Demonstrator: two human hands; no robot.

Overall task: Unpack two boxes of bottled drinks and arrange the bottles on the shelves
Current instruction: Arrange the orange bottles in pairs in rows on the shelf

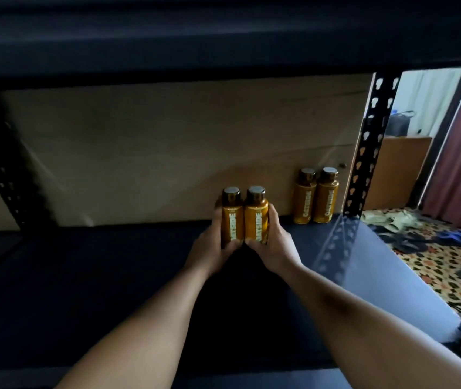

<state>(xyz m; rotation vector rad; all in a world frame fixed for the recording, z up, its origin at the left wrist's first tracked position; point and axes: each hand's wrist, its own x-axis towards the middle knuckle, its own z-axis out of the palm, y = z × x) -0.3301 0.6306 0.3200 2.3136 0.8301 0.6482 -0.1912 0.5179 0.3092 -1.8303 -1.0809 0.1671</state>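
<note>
You hold two amber bottles upright, side by side and touching each other, over the middle of the dark shelf [111, 276]. Your left hand [212, 248] grips the first bottle [232, 217]: the fingers wrap around its far side and the thumb lies across the lower part of the label. Your right hand [275, 245] grips the second bottle [256, 217] in the same manner, from the other side. Both bottles have dark caps and white letters running down the label. Your hands cover their bottoms, so I cannot tell if they already stand on the shelf.

Further back and to the right, one standing bottle [304, 196] and another standing bottle [326, 196] are close together at the rear edge, against the brown back panel [167, 150]. Just beside them is the black perforated upright [366, 144] of the rack. A higher shelf [223, 37] spans the top of the view. Beyond the rack, on the right, are a patterned carpet [434, 256], a wooden cabinet [400, 169] and a reddish curtain [459, 164].
</note>
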